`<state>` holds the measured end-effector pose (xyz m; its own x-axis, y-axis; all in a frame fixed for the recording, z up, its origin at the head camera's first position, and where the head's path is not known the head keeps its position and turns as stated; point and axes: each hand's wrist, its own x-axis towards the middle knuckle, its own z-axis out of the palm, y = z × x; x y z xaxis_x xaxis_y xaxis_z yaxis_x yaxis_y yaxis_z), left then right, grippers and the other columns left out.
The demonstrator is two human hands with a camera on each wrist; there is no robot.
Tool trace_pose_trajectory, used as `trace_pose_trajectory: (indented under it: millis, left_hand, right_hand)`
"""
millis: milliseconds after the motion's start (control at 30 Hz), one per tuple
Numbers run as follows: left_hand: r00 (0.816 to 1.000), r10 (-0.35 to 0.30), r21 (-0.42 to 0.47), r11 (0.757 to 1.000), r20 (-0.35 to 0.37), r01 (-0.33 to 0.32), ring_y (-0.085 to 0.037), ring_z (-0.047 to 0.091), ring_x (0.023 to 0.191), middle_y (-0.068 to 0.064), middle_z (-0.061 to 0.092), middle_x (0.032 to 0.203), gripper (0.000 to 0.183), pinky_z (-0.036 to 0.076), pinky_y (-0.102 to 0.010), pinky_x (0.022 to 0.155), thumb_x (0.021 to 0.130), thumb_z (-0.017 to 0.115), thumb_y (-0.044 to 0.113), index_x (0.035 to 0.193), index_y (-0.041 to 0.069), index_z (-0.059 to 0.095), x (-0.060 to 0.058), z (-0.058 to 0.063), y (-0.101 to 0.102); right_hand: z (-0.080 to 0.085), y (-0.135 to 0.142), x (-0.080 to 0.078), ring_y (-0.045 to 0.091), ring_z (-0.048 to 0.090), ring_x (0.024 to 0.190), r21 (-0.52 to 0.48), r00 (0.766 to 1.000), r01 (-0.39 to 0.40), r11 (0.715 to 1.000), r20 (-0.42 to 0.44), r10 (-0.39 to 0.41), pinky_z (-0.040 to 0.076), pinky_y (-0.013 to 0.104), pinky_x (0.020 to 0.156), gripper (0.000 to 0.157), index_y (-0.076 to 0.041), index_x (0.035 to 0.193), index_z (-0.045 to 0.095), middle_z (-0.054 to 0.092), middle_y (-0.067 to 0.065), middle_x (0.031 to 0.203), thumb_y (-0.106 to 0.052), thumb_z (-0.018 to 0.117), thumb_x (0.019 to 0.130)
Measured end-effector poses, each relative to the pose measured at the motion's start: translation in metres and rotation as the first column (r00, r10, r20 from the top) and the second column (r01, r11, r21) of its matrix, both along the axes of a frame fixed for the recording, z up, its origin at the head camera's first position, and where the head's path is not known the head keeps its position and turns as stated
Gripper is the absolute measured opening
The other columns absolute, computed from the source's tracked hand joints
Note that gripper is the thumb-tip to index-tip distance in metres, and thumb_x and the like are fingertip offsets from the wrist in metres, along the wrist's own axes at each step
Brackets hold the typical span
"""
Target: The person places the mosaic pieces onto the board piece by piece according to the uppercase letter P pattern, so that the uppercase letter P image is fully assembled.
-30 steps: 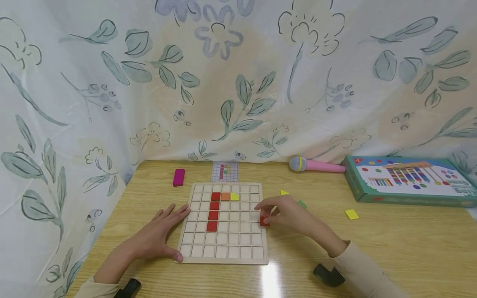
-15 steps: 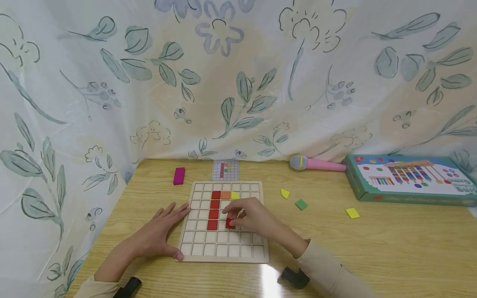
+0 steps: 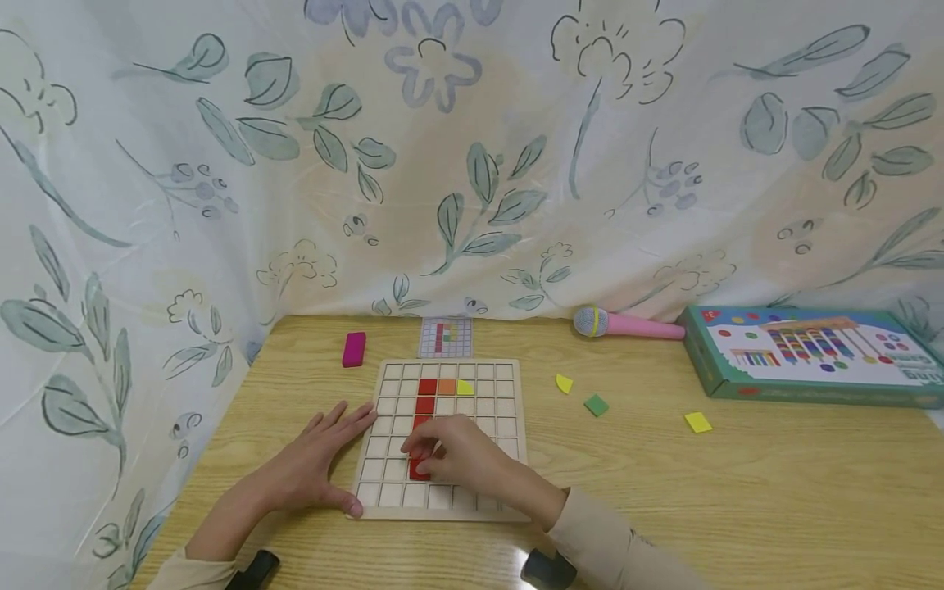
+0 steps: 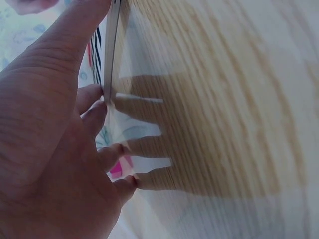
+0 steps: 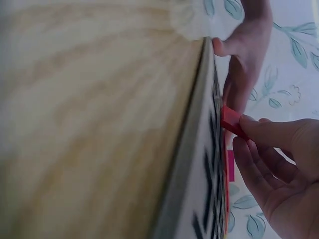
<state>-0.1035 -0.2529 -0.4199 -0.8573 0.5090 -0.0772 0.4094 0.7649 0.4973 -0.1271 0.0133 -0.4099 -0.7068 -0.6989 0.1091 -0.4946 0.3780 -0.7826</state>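
Pinching a red tile (image 3: 419, 470), the right hand (image 3: 468, 460) holds it tilted at the near end of a red column (image 3: 425, 405) on the wooden board (image 3: 413, 514), seemingly not yet seated. The left hand (image 3: 313, 463) lies spread along the board's left edge, gripping nothing. The work looks partway done: an orange tile (image 3: 446, 388) and yellow wedge (image 3: 465, 388) already sit on the board; a green tile (image 3: 596, 405) and two yellow pieces (image 3: 697, 422) lie loose to its right.

Head view forward and down, close wrist views, board (image 3: 486, 407) shared
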Motion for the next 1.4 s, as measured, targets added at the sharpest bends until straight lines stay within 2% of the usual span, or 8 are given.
trace_pose_trajectory:
  millis: [267,467,767,933,1133,1267,1400]
  left_hand:
    - [1.000,-0.007,0.008,1.000,-0.006,0.007,-0.048,0.012,0.145,-0.009,0.027,0.160,0.119,0.009,-0.066,0.114,0.059,0.075,0.071,0.153,0.012,0.034,0.001,0.000,0.000]
    - [1.000,-0.002,0.008,1.000,-0.002,0.002,-0.048,0.012,0.145,-0.009,0.026,0.160,0.119,0.009,-0.067,0.114,0.059,0.075,0.071,0.153,0.011,0.035,0.001,0.002,0.000]
    - [1.000,-0.006,0.011,1.000,-0.006,0.006,-0.048,0.012,0.145,-0.010,0.027,0.160,0.119,0.009,-0.068,0.113,0.058,0.076,0.071,0.153,0.011,0.035,0.001,0.002,0.001]
    - [0.999,-0.017,0.016,1.000,-0.037,0.018,-0.050,0.015,0.144,-0.011,0.029,0.159,0.120,0.011,-0.069,0.112,0.058,0.077,0.070,0.152,0.009,0.036,0.001,0.000,0.000]
    - [0.999,-0.016,0.005,1.000,-0.034,0.016,-0.050,0.015,0.144,-0.011,0.029,0.159,0.120,0.011,-0.069,0.112,0.058,0.077,0.070,0.152,0.009,0.035,0.001,0.001,0.000]
    - [0.999,-0.018,0.007,1.000,-0.036,0.018,-0.051,0.015,0.143,-0.011,0.029,0.159,0.120,0.012,-0.070,0.111,0.058,0.076,0.071,0.152,0.009,0.035,0.002,0.001,0.000]
    - [0.999,-0.018,0.009,1.000,-0.036,0.018,-0.050,0.015,0.143,-0.011,0.029,0.159,0.120,0.012,-0.069,0.112,0.059,0.077,0.070,0.152,0.009,0.035,0.002,0.001,0.001]
  right_hand:
    - [-0.005,-0.007,0.004,-0.002,0.057,0.079,0.065,0.997,0.050,0.997,-0.064,-0.045,0.050,0.013,0.073,0.018,-0.008,0.101,0.073,0.067,-0.009,0.085,-0.001,0.074,0.084]
    - [-0.006,-0.010,0.005,-0.003,0.056,0.076,0.129,0.996,0.078,0.989,-0.062,-0.070,0.049,0.012,0.072,0.018,-0.010,0.101,0.073,0.066,-0.011,0.083,-0.002,0.075,0.084]
    - [-0.002,0.003,0.001,-0.003,0.057,0.082,0.112,0.999,0.029,0.993,-0.046,-0.024,0.050,0.013,0.073,0.019,-0.011,0.105,0.073,0.068,-0.012,0.090,-0.004,0.072,0.087]
    - [0.001,0.034,-0.006,0.005,0.061,0.085,0.074,0.994,0.084,0.994,-0.069,-0.079,0.054,0.019,0.075,0.019,-0.008,0.105,0.073,0.071,-0.004,0.095,-0.002,0.071,0.087]
    - [0.005,0.090,-0.020,0.017,0.064,0.088,0.003,0.973,0.224,0.975,-0.054,-0.224,0.057,0.026,0.075,0.021,-0.002,0.107,0.072,0.072,0.005,0.097,0.000,0.071,0.086]
    - [0.009,0.127,-0.029,0.020,0.066,0.088,-0.019,0.947,0.317,0.948,-0.043,-0.318,0.058,0.028,0.075,0.022,0.000,0.108,0.071,0.072,0.008,0.096,-0.001,0.071,0.086]
    - [0.011,0.160,-0.033,0.023,0.066,0.088,0.037,0.902,0.425,0.904,-0.103,-0.420,0.059,0.033,0.075,0.024,0.002,0.109,0.071,0.071,0.012,0.099,-0.001,0.072,0.085]
